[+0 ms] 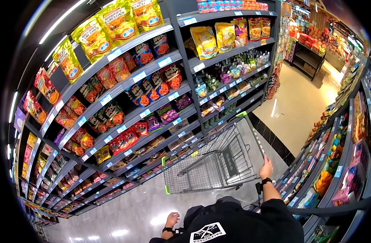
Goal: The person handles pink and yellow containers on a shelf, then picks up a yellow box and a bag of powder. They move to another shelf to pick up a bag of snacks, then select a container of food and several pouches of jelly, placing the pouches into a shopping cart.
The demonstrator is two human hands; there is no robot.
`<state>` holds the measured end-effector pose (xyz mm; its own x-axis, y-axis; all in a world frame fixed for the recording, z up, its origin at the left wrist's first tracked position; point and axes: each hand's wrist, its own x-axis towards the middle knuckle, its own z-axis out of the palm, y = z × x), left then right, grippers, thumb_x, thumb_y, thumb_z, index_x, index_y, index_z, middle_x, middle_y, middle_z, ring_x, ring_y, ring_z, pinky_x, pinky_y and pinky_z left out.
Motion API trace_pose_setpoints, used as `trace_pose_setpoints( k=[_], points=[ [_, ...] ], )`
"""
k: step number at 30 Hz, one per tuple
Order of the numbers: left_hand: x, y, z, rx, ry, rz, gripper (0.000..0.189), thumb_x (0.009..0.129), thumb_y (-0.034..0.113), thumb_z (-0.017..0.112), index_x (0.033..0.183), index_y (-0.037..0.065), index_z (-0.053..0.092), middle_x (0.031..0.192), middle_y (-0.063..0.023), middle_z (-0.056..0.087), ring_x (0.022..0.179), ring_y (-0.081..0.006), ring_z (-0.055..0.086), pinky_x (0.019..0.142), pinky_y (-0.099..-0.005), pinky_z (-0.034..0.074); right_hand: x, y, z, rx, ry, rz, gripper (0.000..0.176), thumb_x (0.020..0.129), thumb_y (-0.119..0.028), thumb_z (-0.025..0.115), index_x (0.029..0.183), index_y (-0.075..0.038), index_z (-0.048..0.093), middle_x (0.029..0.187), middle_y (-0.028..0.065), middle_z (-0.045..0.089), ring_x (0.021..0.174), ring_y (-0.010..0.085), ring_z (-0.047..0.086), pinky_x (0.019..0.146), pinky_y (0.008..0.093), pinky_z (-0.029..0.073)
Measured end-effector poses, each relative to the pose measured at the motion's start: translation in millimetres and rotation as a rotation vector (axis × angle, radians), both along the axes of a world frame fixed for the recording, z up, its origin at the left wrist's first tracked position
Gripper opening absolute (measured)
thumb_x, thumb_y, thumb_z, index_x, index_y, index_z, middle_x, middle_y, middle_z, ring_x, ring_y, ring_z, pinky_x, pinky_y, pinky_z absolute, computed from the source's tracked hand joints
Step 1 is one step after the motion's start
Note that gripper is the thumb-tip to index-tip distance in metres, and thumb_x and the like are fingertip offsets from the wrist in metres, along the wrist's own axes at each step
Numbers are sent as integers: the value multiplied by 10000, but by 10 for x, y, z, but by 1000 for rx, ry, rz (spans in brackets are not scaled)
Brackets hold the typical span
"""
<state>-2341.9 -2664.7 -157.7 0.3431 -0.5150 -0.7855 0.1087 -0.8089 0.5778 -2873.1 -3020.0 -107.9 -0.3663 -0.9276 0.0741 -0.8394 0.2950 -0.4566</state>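
A grey wire shopping cart [230,162] with green corner pieces stands on the aisle floor in front of me, its basket bare. My right hand [266,168] is wrapped around the near end of the cart's handle [255,135]. Low on the left, my left hand [172,219] hangs beside my body, apart from the cart and shelves. Its fingers are loosely bent and apart, and nothing shows in them. Both wrists wear dark bands.
A tall shelf unit [184,48] beyond the cart carries bagged snacks, including yellow bags [118,22]. Toys and boxes fill another shelf [339,172] close on my right. Past the aisle end, a dark display stand [309,60] holds red packages.
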Motion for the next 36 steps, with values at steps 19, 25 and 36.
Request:
trace_pose_setpoints(
  k=[19,25,36],
  points=[
    [278,-1431,-397,-28,55,-143,263,909,201,586,1114,46,643,904,-33,667,718,-149,649,566,-288,492,318,22,-927,446,-767,-145,337,820,-247,677,1067,-20,708,681,104,672,580,190,634,581,344,504],
    [185,-1996,-504,-20,71,-100,190,914,204,585,1046,70,620,866,-33,658,702,-154,641,564,-294,493,263,265,-709,558,-861,-149,331,874,-198,640,1181,-72,634,889,47,668,659,187,656,541,322,476],
    [-551,-3088,-438,-23,-17,-320,276,893,195,621,1120,38,604,887,-42,666,694,-146,640,565,-300,486,-545,-901,-210,-230,-191,-24,400,874,-112,597,1256,3,562,1257,217,569,1159,394,526,1011,456,417]
  ],
)
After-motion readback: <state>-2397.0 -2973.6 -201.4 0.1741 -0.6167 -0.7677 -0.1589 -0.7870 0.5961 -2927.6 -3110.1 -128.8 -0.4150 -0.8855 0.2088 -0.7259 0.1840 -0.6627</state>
